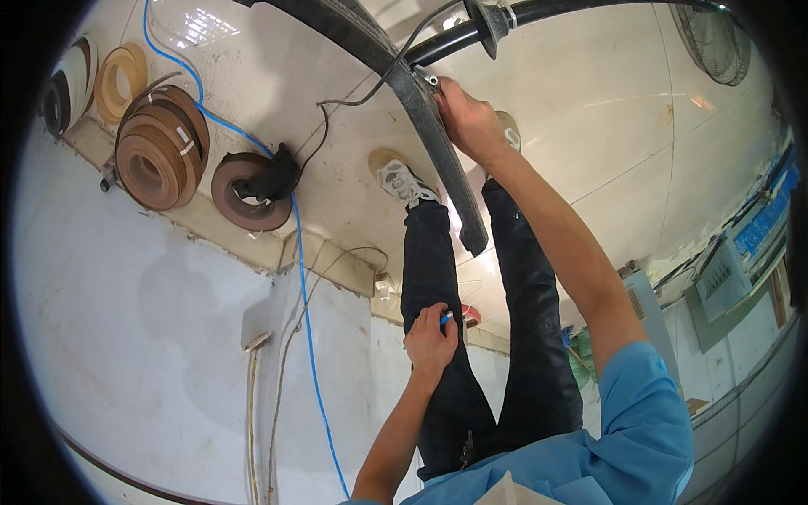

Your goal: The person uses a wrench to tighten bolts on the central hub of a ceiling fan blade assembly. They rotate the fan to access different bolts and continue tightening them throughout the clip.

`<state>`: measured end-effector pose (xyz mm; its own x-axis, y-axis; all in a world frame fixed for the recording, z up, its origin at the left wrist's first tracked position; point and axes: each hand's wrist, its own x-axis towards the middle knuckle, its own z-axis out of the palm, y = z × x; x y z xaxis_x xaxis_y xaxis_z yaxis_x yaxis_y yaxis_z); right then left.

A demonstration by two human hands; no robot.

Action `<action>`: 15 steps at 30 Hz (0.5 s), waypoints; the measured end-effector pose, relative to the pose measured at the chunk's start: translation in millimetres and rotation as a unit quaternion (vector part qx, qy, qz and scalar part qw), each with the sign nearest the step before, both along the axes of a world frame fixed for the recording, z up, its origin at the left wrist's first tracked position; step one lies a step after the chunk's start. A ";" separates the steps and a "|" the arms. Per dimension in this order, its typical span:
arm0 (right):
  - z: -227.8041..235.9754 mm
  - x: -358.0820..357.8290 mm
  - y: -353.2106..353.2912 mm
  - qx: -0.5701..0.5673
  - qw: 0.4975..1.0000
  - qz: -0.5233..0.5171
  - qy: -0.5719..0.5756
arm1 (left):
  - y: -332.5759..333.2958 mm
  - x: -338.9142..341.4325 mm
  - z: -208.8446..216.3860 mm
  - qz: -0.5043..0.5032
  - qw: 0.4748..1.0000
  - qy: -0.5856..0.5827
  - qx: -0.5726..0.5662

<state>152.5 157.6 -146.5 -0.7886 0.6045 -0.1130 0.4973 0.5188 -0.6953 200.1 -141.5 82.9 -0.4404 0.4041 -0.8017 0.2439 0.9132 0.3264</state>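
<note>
A long, dusty black curved foot bar [438, 139] stretches from the top of the view down between my legs. A black pole [539, 12] with a flared collar meets it. My right hand [471, 122] reaches to this joint, fingers closed beside a small silver bolt fitting [432, 81]; what the fingertips pinch is hidden. Near my thigh, my left hand [432, 341] is closed around a small blue-ended object [446, 318], mostly covered by the fingers, so its kind cannot be made out.
Brown edging rolls [160, 160] and a reel with black cloth [252, 189] line the wall at left. A blue hose [308, 328] and a black cable [324, 126] cross the floor. A round fan grille [714, 42] is at upper right; a grey panel box [724, 282] is at right.
</note>
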 end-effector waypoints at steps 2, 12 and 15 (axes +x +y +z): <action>-0.2 3.1 -0.9 0.000 1.000 0.002 0.008 | -0.1 -1.0 0.1 0.001 1.000 -0.001 -0.004; -13.4 5.8 -7.9 0.004 0.998 -0.034 0.051 | -3.0 1.9 -1.3 0.009 1.000 -0.012 0.006; -17.5 5.7 -10.5 -0.021 0.997 -0.051 0.052 | -2.8 1.5 -0.5 0.016 1.000 -0.015 0.005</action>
<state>158.3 147.1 -164.0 -0.7313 0.6793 -0.0612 0.4708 0.4379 -0.7659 201.6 -144.4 82.3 -0.4292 0.3977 -0.8109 0.2045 0.9173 0.3417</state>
